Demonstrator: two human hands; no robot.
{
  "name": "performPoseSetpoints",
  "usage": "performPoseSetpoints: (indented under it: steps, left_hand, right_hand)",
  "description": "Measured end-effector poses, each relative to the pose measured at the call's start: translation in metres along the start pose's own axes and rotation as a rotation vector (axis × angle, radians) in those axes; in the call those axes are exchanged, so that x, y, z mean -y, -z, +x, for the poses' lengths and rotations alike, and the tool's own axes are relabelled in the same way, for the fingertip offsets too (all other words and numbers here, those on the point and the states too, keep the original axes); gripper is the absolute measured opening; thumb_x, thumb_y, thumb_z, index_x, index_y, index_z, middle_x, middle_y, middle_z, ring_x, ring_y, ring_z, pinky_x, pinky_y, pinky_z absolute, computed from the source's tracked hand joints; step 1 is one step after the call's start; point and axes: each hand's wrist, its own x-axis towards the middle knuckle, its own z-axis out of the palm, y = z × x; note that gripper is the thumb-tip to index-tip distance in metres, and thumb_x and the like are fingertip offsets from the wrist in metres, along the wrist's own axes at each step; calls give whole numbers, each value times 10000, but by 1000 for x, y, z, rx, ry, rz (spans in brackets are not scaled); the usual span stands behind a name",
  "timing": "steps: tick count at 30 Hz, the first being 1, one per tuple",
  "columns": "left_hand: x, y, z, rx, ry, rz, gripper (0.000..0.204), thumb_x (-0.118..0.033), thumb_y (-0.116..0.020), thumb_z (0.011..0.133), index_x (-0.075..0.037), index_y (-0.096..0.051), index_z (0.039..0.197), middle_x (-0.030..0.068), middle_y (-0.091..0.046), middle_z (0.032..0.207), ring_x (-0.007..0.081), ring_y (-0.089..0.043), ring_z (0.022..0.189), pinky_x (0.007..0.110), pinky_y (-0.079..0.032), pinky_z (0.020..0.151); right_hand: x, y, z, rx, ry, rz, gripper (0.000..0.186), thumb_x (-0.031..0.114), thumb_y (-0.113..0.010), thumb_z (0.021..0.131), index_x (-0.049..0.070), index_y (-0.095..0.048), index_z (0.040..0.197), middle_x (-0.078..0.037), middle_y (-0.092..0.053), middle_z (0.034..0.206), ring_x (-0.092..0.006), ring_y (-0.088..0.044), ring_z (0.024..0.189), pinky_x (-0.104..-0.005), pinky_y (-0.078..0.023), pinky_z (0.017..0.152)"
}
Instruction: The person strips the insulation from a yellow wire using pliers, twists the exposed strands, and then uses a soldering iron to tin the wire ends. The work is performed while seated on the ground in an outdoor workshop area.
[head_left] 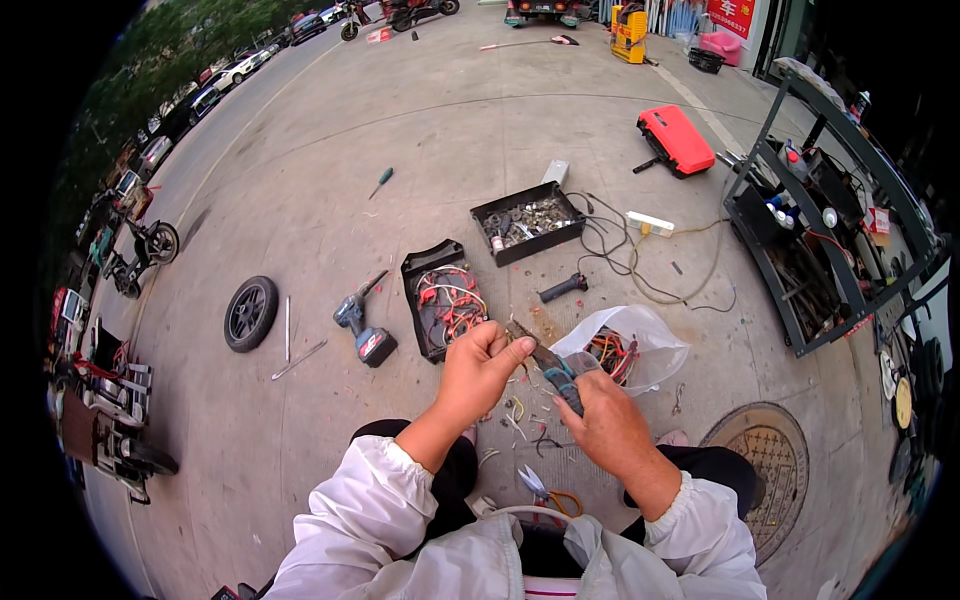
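My right hand grips a pair of pliers by its grey and blue handles, with the jaws angled up and to the left. The jaw end lies close beside the fingertips of my left hand. That hand is closed in a pinch, thumb against the bent fingers; what sits between them is too small to name. Just beyond it is a black tray heaped with red, white and black wires. To the right of the pliers a white plastic bag stands open with coloured wires inside.
Ahead lie a black bin of small metal parts, a black handlebar grip and a power strip. A cordless drill and wheel are left; scissors below. A metal cart stands right, near a manhole cover.
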Motion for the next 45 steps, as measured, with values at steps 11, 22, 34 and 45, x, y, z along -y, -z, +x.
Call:
performPoseSetpoints:
  steps: [11,22,34,45]
  left_hand:
    - [-4,-1,-1,-65,-28,18,562,-246,-798,832,-63,-323,594,-32,-303,581,80,-277,581,304,-260,478]
    - [-3,1,-4,-110,-133,125,441,-244,-748,874,-41,-430,646,-36,-388,625,75,-322,617,298,-285,511]
    - [-2,7,-12,652,175,-504,198,-177,-489,1022,-38,-606,944,-51,-489,781,40,-384,675,221,-346,621]
    - [-19,2,-18,345,12,26,169,-127,-567,989,-3,-596,1100,-20,-529,810,41,-458,743,227,-379,634]
  right_hand:
    - [8,-1,-1,-13,-32,25,282,219,-689,881,-38,-579,913,-215,-593,936,-419,-600,871,-461,-489,757]
    - [7,-1,-1,-38,-25,84,243,214,-678,878,-18,-649,948,-205,-615,930,-367,-627,849,-413,-515,766]
    - [-20,4,21,-67,-163,702,355,147,-772,789,61,-712,1128,-101,-605,1156,-232,-598,1038,-341,-458,931]
    - [-13,8,26,-190,-13,405,229,152,-759,795,-1,-685,948,-149,-580,1108,-296,-586,1007,-365,-464,878]
